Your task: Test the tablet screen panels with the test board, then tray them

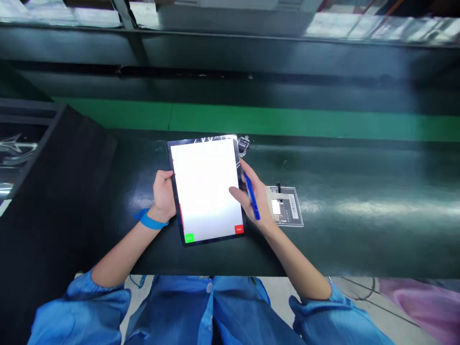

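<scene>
A tablet (206, 187) with a lit white screen is held up over the dark green table, slightly tilted. Its screen has a green box at the lower left and a red one at the lower right. My left hand (163, 194), with a blue band at the wrist, grips the left edge, thumb on the rim and fingers hidden behind. My right hand (254, 199) grips the right edge, its thumb over the screen. A blue pen (251, 195) is also tucked in that hand. Just past the tablet's top right corner lies a small dark tag with a chain (243, 145).
A printed card or flat packet (285, 207) lies on the table (359, 230), right of my right hand. A dark box-like bin (68, 191) stands at the left. Along the back runs a green strip (258, 119) below dark panels.
</scene>
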Demonstrator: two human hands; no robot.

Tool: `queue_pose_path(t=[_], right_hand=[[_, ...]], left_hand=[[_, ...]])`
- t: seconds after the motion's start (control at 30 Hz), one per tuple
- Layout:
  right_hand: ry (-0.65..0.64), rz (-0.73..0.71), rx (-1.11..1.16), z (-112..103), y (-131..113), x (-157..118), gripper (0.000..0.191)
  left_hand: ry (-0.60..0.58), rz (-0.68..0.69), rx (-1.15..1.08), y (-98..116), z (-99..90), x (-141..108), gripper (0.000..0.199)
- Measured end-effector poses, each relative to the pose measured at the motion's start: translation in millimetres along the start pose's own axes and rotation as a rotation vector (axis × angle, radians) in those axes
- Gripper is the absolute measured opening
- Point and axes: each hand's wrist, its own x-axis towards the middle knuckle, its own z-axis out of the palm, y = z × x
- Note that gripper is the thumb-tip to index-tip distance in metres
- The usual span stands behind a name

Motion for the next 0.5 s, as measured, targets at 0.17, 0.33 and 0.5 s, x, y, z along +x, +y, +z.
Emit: queue_pose_path(t=[0.17,0.33,0.5], right_hand=[[0.105,0.097,0.051,-6,-5,4,0.046],[0.124,0.079,0.069,-8,-3,6,0.05],[0.273,0.028,-0.061,-25,-7,13,0.045]], left_hand=[[-0.005,0.006,0.04,-2,-0.7,-1,0.047],[0.003,-0.054,-0.029,-5,1.0,-2,0.046],[-0.02,-0.172,-0.182,-5,10.0,-9,0.045]])
